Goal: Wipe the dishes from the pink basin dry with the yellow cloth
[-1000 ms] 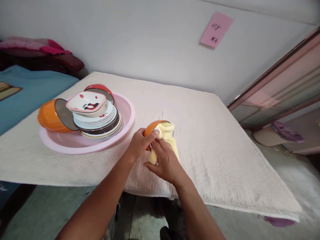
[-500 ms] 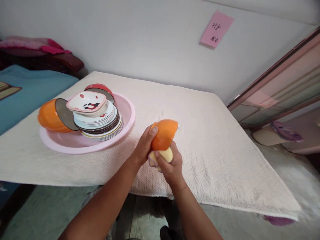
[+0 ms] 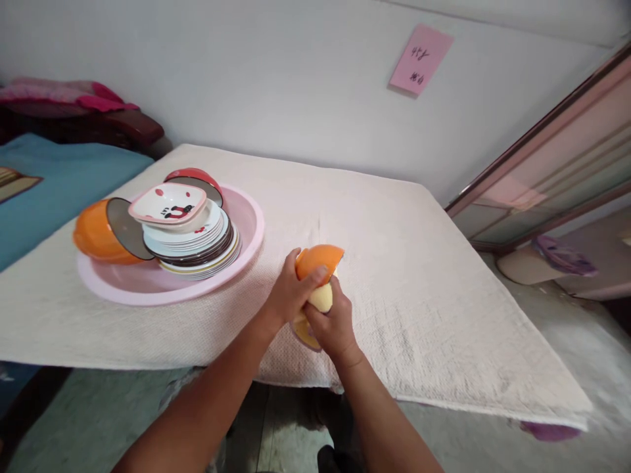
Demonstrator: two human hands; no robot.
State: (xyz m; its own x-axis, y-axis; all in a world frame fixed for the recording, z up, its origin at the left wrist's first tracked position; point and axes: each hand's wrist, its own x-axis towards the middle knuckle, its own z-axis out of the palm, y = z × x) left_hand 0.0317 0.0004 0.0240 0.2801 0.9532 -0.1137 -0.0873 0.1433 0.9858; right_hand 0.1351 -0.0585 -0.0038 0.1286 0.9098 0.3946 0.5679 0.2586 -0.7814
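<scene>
My left hand (image 3: 292, 287) is closed on an orange bowl (image 3: 318, 259), its thumb lying across the bowl's near side. The bowl is tilted over, so its outer surface faces up. Just below it, my right hand (image 3: 332, 322) grips a yellow cloth (image 3: 321, 299) pressed against the bowl; a purple-edged part of the cloth hangs beneath the fingers. Both hands are above the front half of the white-covered table (image 3: 419, 315). The bowl's inside is mostly hidden.
On the left a pink basin (image 3: 251, 243) holds a stack of plates (image 3: 197, 246), a square cat-print bowl (image 3: 167, 202), a large orange bowl (image 3: 101, 230) and a red bowl (image 3: 197, 176). A pink note (image 3: 420, 60) hangs on the wall. A bin (image 3: 522, 263) stands at right.
The orange bowl has turned and come slightly lower. My left thumb has shifted across it, and the cloth now hangs lower under my right hand.
</scene>
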